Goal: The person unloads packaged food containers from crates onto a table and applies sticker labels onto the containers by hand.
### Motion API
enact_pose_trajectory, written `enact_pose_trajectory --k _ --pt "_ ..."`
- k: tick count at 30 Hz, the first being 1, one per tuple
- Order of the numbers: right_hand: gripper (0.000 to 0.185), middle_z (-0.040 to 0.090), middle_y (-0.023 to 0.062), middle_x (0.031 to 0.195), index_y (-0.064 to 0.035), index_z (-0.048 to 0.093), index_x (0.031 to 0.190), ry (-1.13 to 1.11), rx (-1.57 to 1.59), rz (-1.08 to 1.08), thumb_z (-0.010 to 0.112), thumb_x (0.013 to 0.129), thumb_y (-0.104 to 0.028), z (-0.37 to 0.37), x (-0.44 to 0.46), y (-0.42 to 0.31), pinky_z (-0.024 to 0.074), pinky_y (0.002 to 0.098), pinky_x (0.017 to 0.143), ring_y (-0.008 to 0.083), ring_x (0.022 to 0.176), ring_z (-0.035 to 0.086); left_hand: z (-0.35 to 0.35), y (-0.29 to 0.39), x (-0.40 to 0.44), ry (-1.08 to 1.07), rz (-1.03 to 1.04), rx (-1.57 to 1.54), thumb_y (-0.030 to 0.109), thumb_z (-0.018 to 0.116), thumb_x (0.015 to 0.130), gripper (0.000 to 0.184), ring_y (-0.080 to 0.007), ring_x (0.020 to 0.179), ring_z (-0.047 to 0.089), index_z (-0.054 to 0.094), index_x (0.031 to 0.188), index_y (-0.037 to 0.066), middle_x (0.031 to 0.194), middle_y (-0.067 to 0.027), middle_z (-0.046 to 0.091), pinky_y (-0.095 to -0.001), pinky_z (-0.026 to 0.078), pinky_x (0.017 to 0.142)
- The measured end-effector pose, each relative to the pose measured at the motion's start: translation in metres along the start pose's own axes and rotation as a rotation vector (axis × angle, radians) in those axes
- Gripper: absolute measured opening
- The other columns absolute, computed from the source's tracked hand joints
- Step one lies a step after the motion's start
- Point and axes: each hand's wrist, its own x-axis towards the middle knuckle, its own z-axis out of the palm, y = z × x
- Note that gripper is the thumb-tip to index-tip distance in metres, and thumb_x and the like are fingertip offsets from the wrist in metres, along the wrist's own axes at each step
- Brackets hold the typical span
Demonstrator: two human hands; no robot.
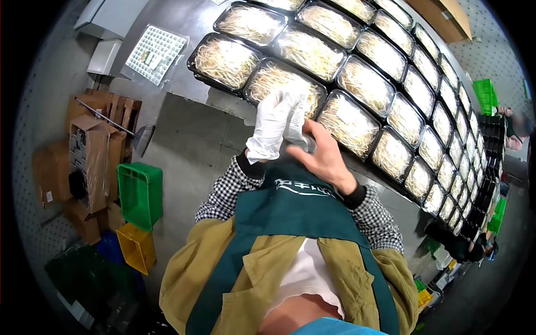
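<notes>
My left hand [272, 125], in a white glove, is closed on a strip of printed labels [296, 118] in front of my apron. My bare right hand [326, 159] curves its thumb and forefinger around the strip's greyish lower end; the exact contact is partly hidden. Just beyond my hands, a black tray of bean sprouts [279, 81] under clear film lies at the table's near edge, partly covered by my left glove. To its right is another sprout tray [349, 123], one of many packed in close rows.
The metal table [192, 92] carries the tray rows and a sheet of round labels [155, 54]. On the floor at left are a green crate [139, 195], a yellow crate [137, 248], cardboard boxes [92, 162] and a broom [144, 138]. Another person [519, 128] is at far right.
</notes>
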Motion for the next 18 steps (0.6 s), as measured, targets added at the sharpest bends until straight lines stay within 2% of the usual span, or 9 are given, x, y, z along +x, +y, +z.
enact_pose_trajectory --k 3,4,6,7,9,10,13,17,18 --pt "0.018 0.065 0.0101 0.075 -0.0041 0.064 0.096 -0.138 0.263 0.249 0.067 0.080 -0.013 0.010 -0.001 0.006 0.0484 0.0359 0.067 0.0281 0.071 0.061 -0.016 0.013 0.006 -0.098 -0.133 -0.195 0.015 0.054 0.092 0.024 -0.0130 0.086 0.060 0.058 0.108 -0.001 0.098 -0.0062 0.063 -0.0255 0.050 0.077" --pt "0.027 0.065 0.0133 0.088 -0.0032 0.063 0.101 -0.277 0.332 0.434 0.069 0.078 -0.016 -0.002 0.001 0.004 0.0478 0.0355 0.072 0.0290 0.083 0.061 -0.020 0.016 0.007 -0.128 -0.209 -0.279 0.016 0.053 0.093 0.026 -0.0161 0.089 0.062 0.057 0.111 -0.003 0.100 -0.0086 0.063 -0.0283 0.051 0.078" --pt "0.038 0.063 0.0134 0.097 -0.0015 0.060 0.107 -0.262 0.088 0.000 0.072 0.076 -0.019 -0.018 0.010 0.007 0.0463 0.0341 0.079 0.0272 0.094 0.059 -0.020 0.015 0.005 -0.142 -0.164 -0.226 0.018 0.052 0.093 0.029 -0.0181 0.092 0.062 0.056 0.112 -0.004 0.105 -0.0104 0.063 -0.0303 0.051 0.080" --pt "0.047 0.061 0.0118 0.102 -0.0003 0.058 0.111 -0.218 0.113 0.039 0.075 0.073 -0.022 -0.024 0.015 0.004 0.0447 0.0337 0.084 0.0257 0.102 0.056 -0.015 0.014 0.003 -0.114 -0.101 -0.160 0.019 0.053 0.093 0.031 -0.0174 0.092 0.062 0.056 0.114 -0.004 0.104 -0.0102 0.063 -0.0291 0.051 0.079" --pt "0.045 0.062 0.0090 0.098 0.0002 0.058 0.111 -0.120 0.299 0.197 0.072 0.075 -0.022 -0.035 0.028 -0.006 0.0452 0.0307 0.082 0.0185 0.097 0.057 -0.001 0.012 -0.003 -0.081 0.011 -0.049 0.023 0.054 0.093 0.033 -0.0132 0.092 0.060 0.057 0.115 -0.002 0.104 -0.0082 0.063 -0.0248 0.050 0.077" --pt "0.041 0.062 0.0082 0.096 0.0009 0.058 0.110 -0.077 0.366 0.277 0.071 0.078 -0.022 -0.043 0.034 -0.007 0.0456 0.0286 0.081 0.0157 0.093 0.057 0.009 0.012 -0.003 -0.075 0.082 0.046 0.020 0.057 0.092 0.021 -0.0055 0.076 0.054 0.062 0.097 0.000 0.087 0.0004 0.060 -0.0197 0.046 0.066" --pt "0.023 0.062 -0.0008 0.082 0.0014 0.062 0.097 -0.065 0.629 0.489 0.062 0.087 -0.019 -0.058 0.043 -0.014 0.0437 0.0208 0.068 0.0048 0.074 0.053 0.022 -0.009 0.001 -0.118 0.138 0.159 0.019 0.062 0.089 0.018 -0.0033 0.067 0.048 0.063 0.088 0.001 0.074 0.0038 0.056 -0.0209 0.041 0.056" --pt "0.016 0.063 -0.0007 0.080 0.0003 0.064 0.087 0.089 0.556 0.388 0.062 0.087 -0.016 -0.073 0.041 0.027 0.0422 0.0194 0.067 0.0042 0.072 0.053 0.027 0.000 0.012 -0.303 -0.080 0.372 0.019 0.065 0.086 0.019 -0.0035 0.063 0.050 0.066 0.083 0.000 0.070 0.0007 0.060 -0.0200 0.039 0.053" --pt "0.016 0.063 -0.0001 0.080 0.0002 0.064 0.086 0.208 0.494 0.329 0.062 0.087 -0.015 -0.083 0.046 0.043 0.0423 0.0196 0.066 0.0050 0.072 0.053 0.024 0.015 0.014 -0.420 -0.287 0.291 0.016 0.064 0.084 0.016 -0.0046 0.063 0.053 0.066 0.084 0.000 0.071 -0.0005 0.062 -0.0196 0.042 0.055"
